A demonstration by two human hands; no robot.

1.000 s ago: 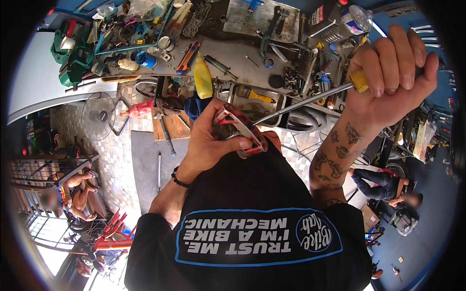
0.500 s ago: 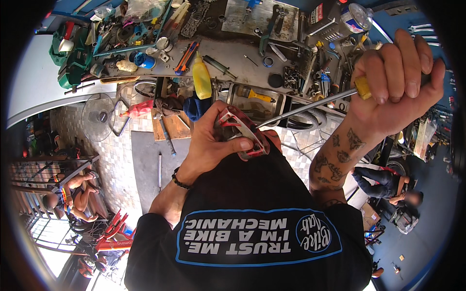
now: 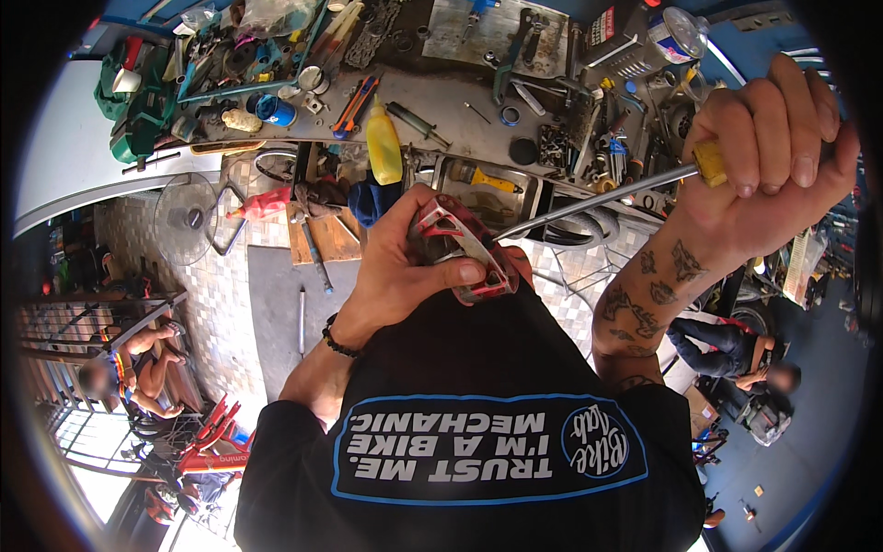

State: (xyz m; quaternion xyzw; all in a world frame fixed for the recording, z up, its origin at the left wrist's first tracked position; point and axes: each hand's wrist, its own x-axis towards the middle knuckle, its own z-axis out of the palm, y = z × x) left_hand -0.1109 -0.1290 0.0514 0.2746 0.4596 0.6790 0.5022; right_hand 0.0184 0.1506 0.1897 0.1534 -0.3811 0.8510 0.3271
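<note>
My left hand (image 3: 395, 267) is closed around a red and silver bicycle pedal (image 3: 463, 244), its thumb lying across the near side. The pedal is tilted in front of my black shirt. Raised at the right, my right hand (image 3: 768, 138) grips the handle of a long screwdriver (image 3: 598, 201). A yellow part of that handle shows beside the fingers, and the rest is covered by them. The metal shaft slants down leftward to the pedal's right side. Whether its tip sits inside the pedal or just against it, I cannot tell.
Beyond my hands runs a cluttered workbench (image 3: 345, 129). On or by its near edge are a yellow squeeze bottle (image 3: 384, 147), a metal tray (image 3: 487, 204) with a yellow-handled brush (image 3: 492, 179), and a hammer (image 3: 315, 253). A fan (image 3: 189, 219) stands left; two people sit farther off.
My right hand and the screwdriver have shifted slightly to the right. The pedal in my left hand has moved a little the same way, its tilt slightly changed.
</note>
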